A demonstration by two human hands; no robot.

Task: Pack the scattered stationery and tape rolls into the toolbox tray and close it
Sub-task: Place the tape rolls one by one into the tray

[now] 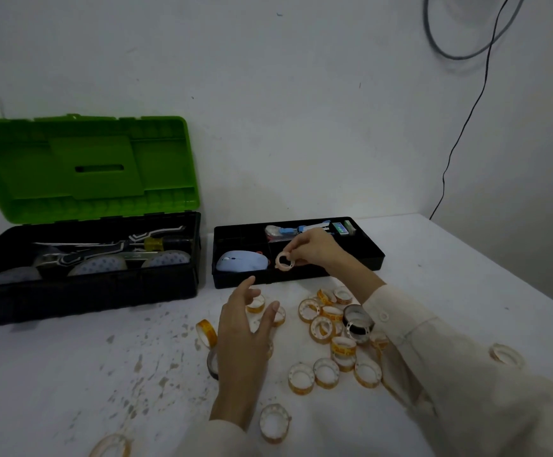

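Our right hand pinches a tape roll over the tray at 12 o'clock | left hand: fingers spread, holding nothing

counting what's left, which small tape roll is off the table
The pale roll the right hand pinches over the black tray; the others lie on the table.

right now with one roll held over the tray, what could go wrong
1. The right hand only pinches the small roll by its rim above the tray; a slip could bounce it out onto the table.
2. The right sleeve lies right beside the loose rolls; drawing back may sweep some away.
3. The left hand hovers near a roll standing on edge; a nudge could send it rolling.
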